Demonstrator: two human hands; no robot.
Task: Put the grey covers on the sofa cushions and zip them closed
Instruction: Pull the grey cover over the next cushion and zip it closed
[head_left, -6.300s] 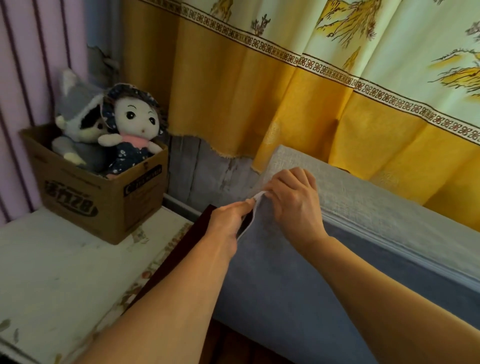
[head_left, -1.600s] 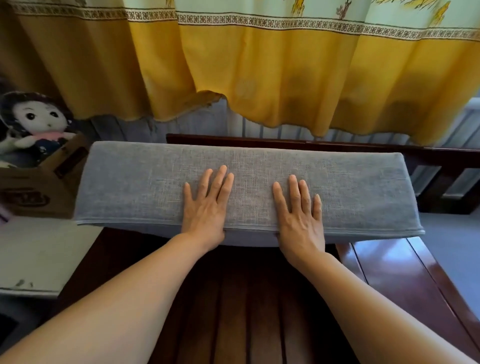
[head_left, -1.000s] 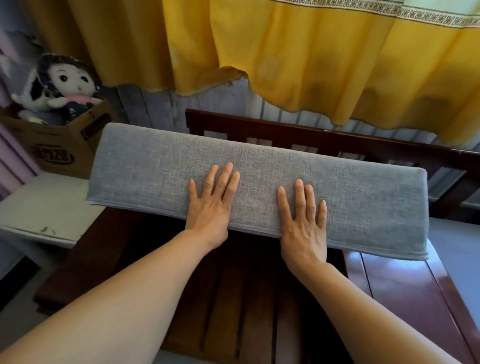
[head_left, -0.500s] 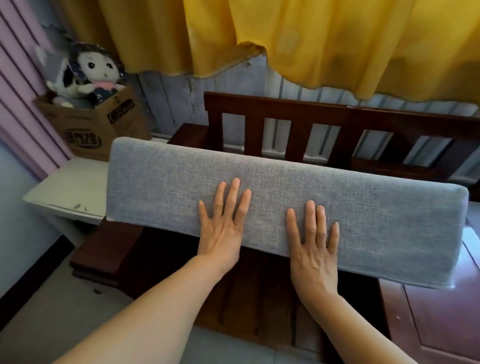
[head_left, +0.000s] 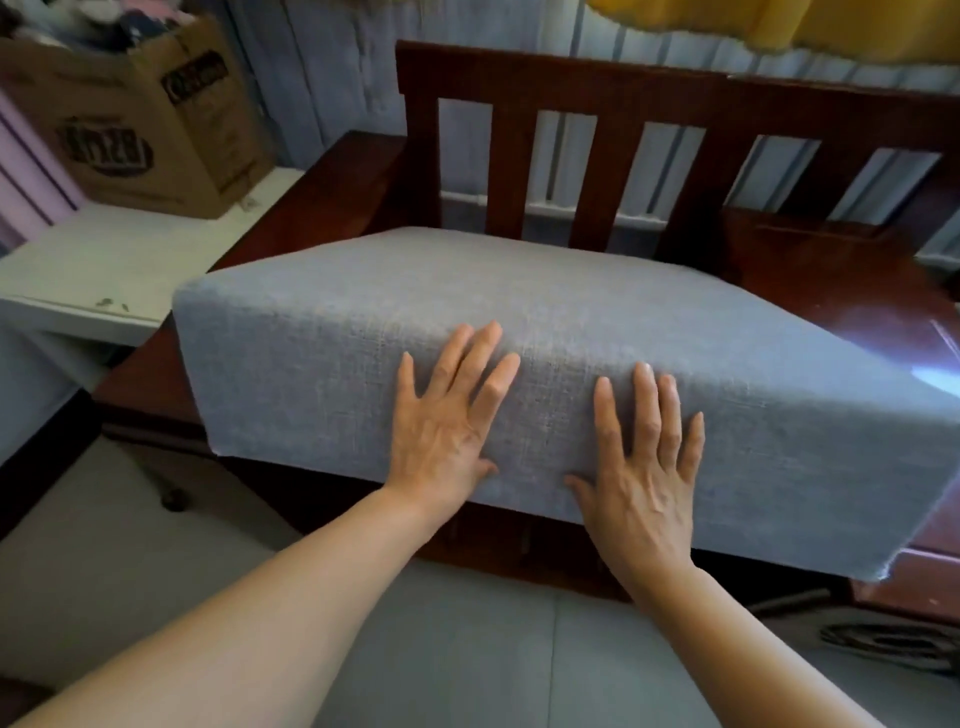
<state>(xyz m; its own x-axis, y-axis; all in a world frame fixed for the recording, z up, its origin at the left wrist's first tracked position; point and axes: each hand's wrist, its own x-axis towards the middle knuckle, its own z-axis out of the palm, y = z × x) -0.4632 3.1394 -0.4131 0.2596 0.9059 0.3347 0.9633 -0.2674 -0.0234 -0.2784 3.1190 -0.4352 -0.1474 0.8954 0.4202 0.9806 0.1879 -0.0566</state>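
From the head camera, I am pressing my left hand (head_left: 447, 421) and right hand (head_left: 641, 457) flat, fingers straight, against the front face of the grey-covered cushion (head_left: 519, 312), which is lying on the wooden sofa (head_left: 571, 98). No zip is showing. I judge I am seating it: push evenly with both palms so it slides back square to the backrest.

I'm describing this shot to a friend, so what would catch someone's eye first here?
The big grey cushion fills the middle, lying on the dark wooden sofa frame. The left hand and right hand press flat, fingers spread, on its near side. A cardboard box sits on a white table at upper left.
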